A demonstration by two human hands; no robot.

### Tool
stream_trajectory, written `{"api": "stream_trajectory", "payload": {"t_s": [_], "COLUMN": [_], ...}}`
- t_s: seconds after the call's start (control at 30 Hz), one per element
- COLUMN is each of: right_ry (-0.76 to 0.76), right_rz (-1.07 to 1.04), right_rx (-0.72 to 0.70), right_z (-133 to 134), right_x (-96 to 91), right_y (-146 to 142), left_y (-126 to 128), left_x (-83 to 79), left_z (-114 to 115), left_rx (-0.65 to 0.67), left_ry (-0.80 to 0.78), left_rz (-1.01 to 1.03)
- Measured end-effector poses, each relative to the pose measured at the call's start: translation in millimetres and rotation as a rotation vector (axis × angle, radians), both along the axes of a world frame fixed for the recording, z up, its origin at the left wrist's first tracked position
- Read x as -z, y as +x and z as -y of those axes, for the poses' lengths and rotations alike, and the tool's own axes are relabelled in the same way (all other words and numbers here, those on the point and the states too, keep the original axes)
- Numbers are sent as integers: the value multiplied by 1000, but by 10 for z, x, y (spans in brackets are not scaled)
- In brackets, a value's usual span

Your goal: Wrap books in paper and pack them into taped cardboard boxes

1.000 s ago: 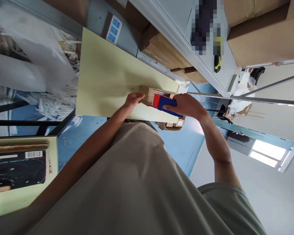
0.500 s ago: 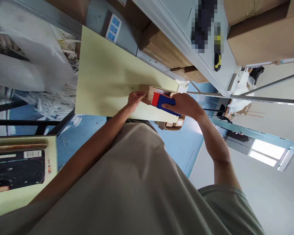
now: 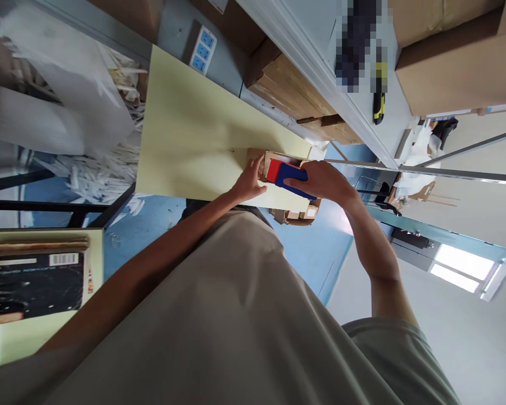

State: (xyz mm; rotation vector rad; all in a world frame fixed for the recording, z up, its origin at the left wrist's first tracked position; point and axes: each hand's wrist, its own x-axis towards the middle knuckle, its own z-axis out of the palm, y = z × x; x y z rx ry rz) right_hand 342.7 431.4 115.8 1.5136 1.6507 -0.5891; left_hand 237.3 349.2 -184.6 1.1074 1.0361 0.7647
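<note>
My right hand [image 3: 326, 181] is wrapped round a blue-and-red box [image 3: 294, 179], its thumb lying across the blue face. The red end points toward my left hand. Tilted, this box sits at the open side of a small brown cardboard box [image 3: 256, 153]; how far inside it reaches I cannot tell. My left hand [image 3: 249, 183] is open, thumb and fingers spread, by the near left end of the cardboard box. Its fingertips are against or very close to the cardboard. Both boxes are over a pale yellow board [image 3: 185, 129].
A power strip [image 3: 203, 49] lies behind the board. Large cartons [image 3: 290, 79] stand along the back, and a yellow-black utility knife [image 3: 379, 107] rests on the shelf [image 3: 320, 56]. Paper scraps [image 3: 105, 171] are heaped at left. Worn dark packaging [image 3: 37, 281] lies at lower left.
My left hand has let go its pinch on the cardboard box's corner and spread its fingers, shifting right. The right hand still grips the blue-and-red box. The whole view has shifted slightly.
</note>
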Motion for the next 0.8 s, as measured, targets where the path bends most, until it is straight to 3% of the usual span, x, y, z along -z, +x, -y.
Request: {"api": "stream_trajectory", "payload": {"t_s": [0.4,0.6,0.8], "right_ry": [-2,0,-2], "right_rz": [37,110,108], "right_rx": [-47,-50,-21], "right_z": [45,-3,-36], "right_x": [-64,-62,84], "right_y": [-96,41,480], "left_y": [-33,149,211], "left_x": [-250,-137,-9], "left_z": [-440,-395,-333], "left_rx": [181,62,-11], "left_ry": [270,153,98], "left_rz": [-144,-243,-232]}}
